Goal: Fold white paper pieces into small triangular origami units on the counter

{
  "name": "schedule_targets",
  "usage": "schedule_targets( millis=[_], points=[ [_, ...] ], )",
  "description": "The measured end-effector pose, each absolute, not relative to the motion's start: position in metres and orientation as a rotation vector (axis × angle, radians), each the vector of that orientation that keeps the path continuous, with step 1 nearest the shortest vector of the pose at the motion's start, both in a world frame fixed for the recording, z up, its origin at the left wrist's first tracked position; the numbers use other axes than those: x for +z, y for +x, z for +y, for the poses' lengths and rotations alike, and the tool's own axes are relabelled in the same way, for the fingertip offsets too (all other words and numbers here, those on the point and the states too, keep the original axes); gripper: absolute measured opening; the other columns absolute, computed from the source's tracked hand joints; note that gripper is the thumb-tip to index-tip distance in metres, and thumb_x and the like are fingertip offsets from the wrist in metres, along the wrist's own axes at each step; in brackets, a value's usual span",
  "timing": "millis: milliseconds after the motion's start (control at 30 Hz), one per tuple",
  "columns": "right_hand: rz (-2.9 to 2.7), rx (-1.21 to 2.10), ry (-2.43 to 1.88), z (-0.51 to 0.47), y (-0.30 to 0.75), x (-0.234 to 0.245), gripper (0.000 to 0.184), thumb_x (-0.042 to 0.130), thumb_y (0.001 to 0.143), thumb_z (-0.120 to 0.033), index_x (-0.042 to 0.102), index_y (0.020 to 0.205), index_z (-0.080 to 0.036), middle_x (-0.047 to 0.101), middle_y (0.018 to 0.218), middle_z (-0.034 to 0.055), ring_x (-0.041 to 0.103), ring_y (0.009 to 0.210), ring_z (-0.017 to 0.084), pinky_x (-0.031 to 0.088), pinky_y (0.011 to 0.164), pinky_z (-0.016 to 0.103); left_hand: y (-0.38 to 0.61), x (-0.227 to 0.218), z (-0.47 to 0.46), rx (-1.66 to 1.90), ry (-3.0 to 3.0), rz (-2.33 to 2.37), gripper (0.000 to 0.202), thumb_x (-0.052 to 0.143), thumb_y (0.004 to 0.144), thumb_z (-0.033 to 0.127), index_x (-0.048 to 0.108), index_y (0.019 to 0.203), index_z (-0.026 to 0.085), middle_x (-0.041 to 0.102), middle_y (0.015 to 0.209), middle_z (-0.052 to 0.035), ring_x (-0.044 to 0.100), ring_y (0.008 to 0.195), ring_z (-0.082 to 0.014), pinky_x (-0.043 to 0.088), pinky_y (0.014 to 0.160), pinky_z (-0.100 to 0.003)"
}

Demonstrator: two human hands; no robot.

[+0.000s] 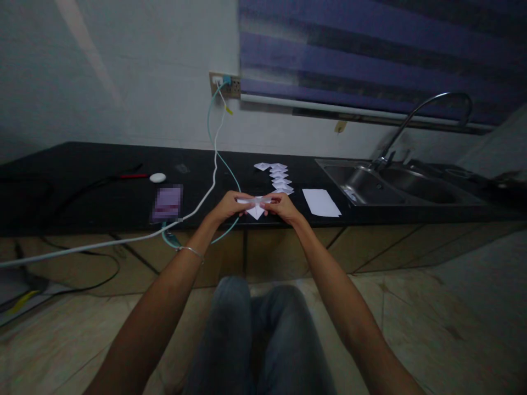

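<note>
Both arms reach forward over my knees toward a black counter (82, 192). My left hand (228, 206) and my right hand (281, 207) are both closed on a small white folded paper piece (256, 209), pinching it from either side just above the counter's front edge. Its lower part hangs down as a point between the hands. Behind them, several folded white paper pieces (279, 177) lie in a row on the counter. A flat white paper sheet (320, 202) lies to the right of my right hand.
A steel sink (395, 184) with a curved tap (424, 107) sits at the right. A phone (167, 203), a white round object (157, 177) and cables (214, 142) from a wall socket (224, 85) lie at the left. Striped blinds hang above.
</note>
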State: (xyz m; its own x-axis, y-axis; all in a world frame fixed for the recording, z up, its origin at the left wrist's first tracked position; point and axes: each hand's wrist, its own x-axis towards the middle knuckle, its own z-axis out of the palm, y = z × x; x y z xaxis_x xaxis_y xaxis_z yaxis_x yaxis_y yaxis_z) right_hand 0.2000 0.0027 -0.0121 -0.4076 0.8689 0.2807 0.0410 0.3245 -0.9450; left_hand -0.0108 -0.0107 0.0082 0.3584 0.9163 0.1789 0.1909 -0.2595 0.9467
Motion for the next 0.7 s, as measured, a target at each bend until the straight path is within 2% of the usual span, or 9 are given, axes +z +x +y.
schedule_targets(
  millis=[133,433,600,700],
  points=[
    [-1.739,1.203,-0.826,0.0049,0.201,-0.0151,0.037,0.07,0.07,-0.039,0.068,0.096,-0.013,0.063,0.057,0.0003,0.054,0.047,0.01,0.031,0.04,0.018,-0.0121,0.0058,-0.009,1.018,1.686,0.957,0.036,0.072,0.069,0.031,0.071,0.097,0.009,0.064,0.059,-0.0027,0.048,0.043,-0.0072,0.035,0.041,-0.018],
    [-1.776,1.119,-0.853,0.0028,0.199,-0.015,0.034,0.067,0.073,-0.043,0.07,0.091,-0.014,0.062,0.054,0.0,0.053,0.046,0.009,0.032,0.041,0.018,-0.0136,0.0009,-0.0025,1.004,1.658,0.932,0.035,0.074,0.068,0.03,0.072,0.096,0.009,0.055,0.046,0.0012,0.039,0.035,-0.0041,0.025,0.035,-0.017],
    [-1.722,1.131,-0.819,0.0034,0.1998,-0.0157,0.036,0.067,0.073,-0.041,0.071,0.096,-0.014,0.064,0.056,0.0007,0.053,0.045,0.009,0.035,0.041,0.02,-0.0155,0.003,-0.0044,1.03,1.641,0.856,0.035,0.072,0.071,0.031,0.071,0.098,0.008,0.058,0.051,-0.0006,0.042,0.036,-0.0044,0.029,0.036,-0.018],
    [-1.642,1.134,-0.816,0.0055,0.2005,-0.0177,0.036,0.07,0.07,-0.039,0.072,0.096,-0.014,0.065,0.06,0.0013,0.054,0.046,0.01,0.038,0.042,0.02,-0.0161,0.0058,-0.008,1.023,1.623,0.817,0.041,0.072,0.071,0.031,0.068,0.105,0.009,0.062,0.058,-0.0023,0.045,0.04,-0.0053,0.032,0.038,-0.017]
  ],
)
